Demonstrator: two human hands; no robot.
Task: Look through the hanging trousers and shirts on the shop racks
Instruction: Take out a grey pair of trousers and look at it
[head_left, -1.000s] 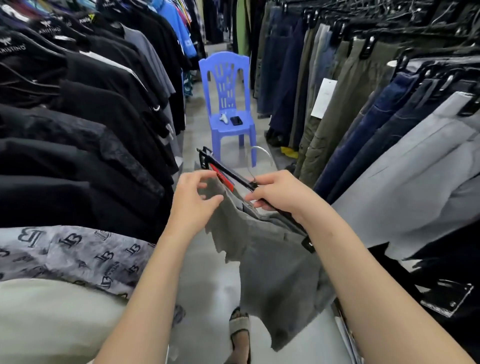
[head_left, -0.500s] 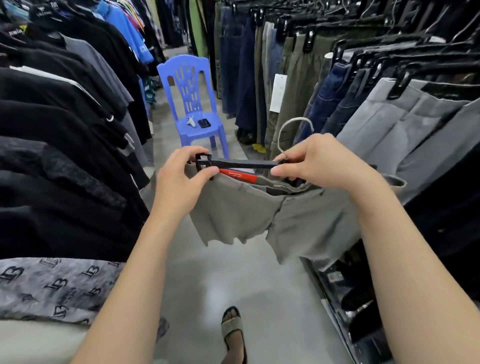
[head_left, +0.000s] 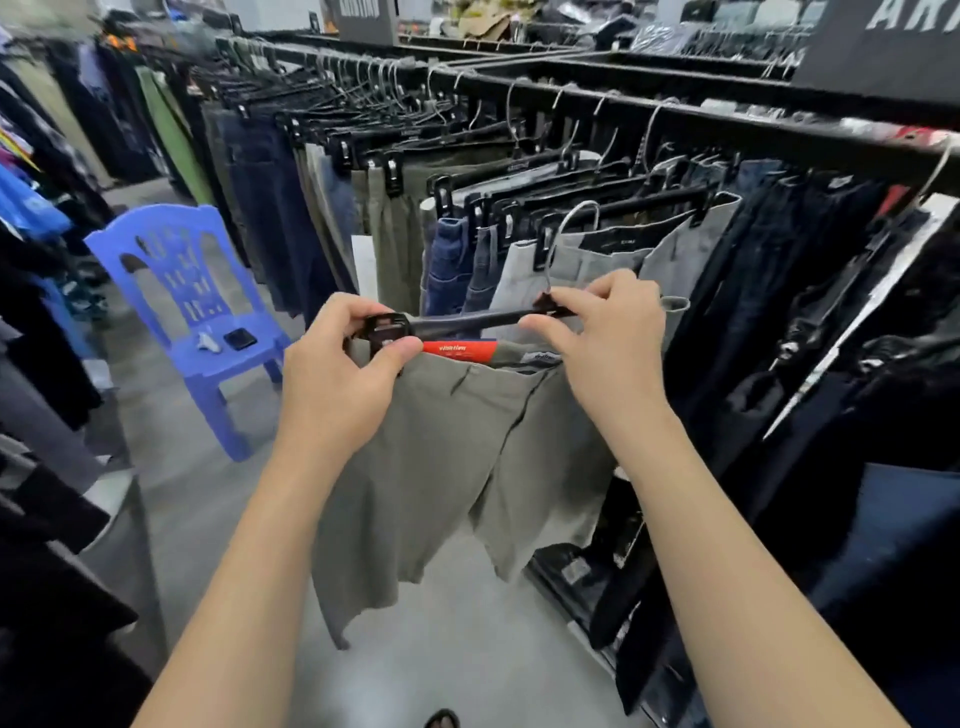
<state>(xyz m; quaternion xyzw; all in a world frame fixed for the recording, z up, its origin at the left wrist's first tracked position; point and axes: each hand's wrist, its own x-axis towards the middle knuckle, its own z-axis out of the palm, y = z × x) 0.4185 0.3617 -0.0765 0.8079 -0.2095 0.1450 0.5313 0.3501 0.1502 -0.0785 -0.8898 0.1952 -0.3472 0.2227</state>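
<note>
A pair of grey-green shorts (head_left: 441, 457) hangs from a black clip hanger (head_left: 467, 323) with a red label and a wire hook, held up in the aisle. My left hand (head_left: 343, 374) pinches the hanger's left clip. My right hand (head_left: 608, 332) grips the hanger near its right end, below the hook. Behind them the right rack (head_left: 675, 111) carries many hanging trousers (head_left: 597, 260) in grey, navy, olive and black. Dark shirts (head_left: 47, 332) hang along the left edge.
A blue plastic chair (head_left: 187, 291) stands in the aisle to the left, with a black phone (head_left: 240, 339) and a small white object on its seat. Grey concrete floor (head_left: 208, 499) runs between the racks. A sandalled foot (head_left: 441, 719) shows at the bottom.
Both hands have raised the hanger with the shorts and levelled it, nearer the right rack. The view has swung right and up, so more of the trouser rack shows.
</note>
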